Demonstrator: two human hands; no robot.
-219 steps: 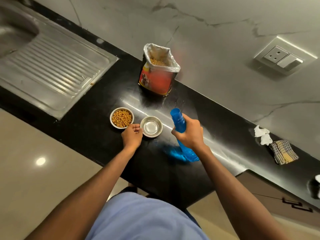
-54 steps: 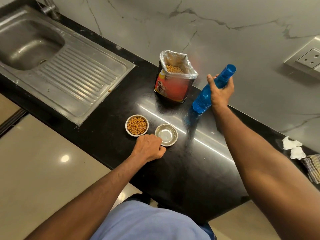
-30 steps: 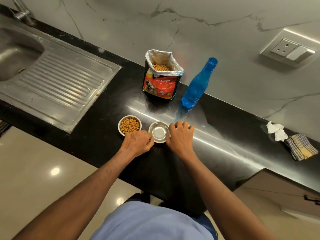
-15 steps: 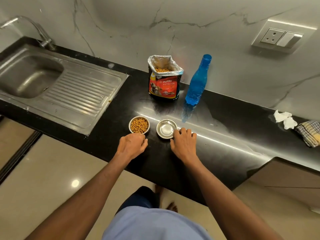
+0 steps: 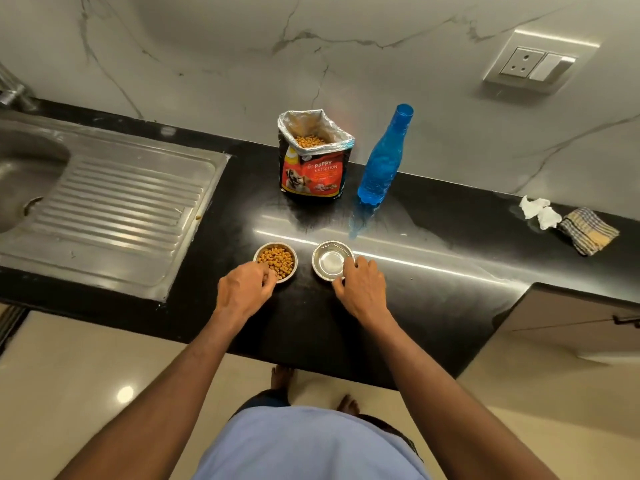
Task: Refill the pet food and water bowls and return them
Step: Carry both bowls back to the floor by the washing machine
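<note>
Two small steel bowls stand side by side near the front of the black counter (image 5: 433, 292). The food bowl (image 5: 278, 259) on the left is full of brown kibble. My left hand (image 5: 244, 289) grips its near rim with curled fingers. The water bowl (image 5: 330, 261) on the right holds clear water, and my right hand (image 5: 362, 285) pinches its near right rim. Behind them stand an open puppy food bag (image 5: 313, 161) and an uncapped blue bottle (image 5: 382, 161).
A steel sink with drainboard (image 5: 114, 209) fills the counter's left. Crumpled white tissue (image 5: 538, 211) and a checked cloth (image 5: 588, 230) lie at the far right. A wall socket (image 5: 533, 65) sits above. Beige floor and my bare feet show below the counter edge.
My right hand set the blue bottle down beside the bag and came to the water bowl. Both hands have closed onto the bowls' rims.
</note>
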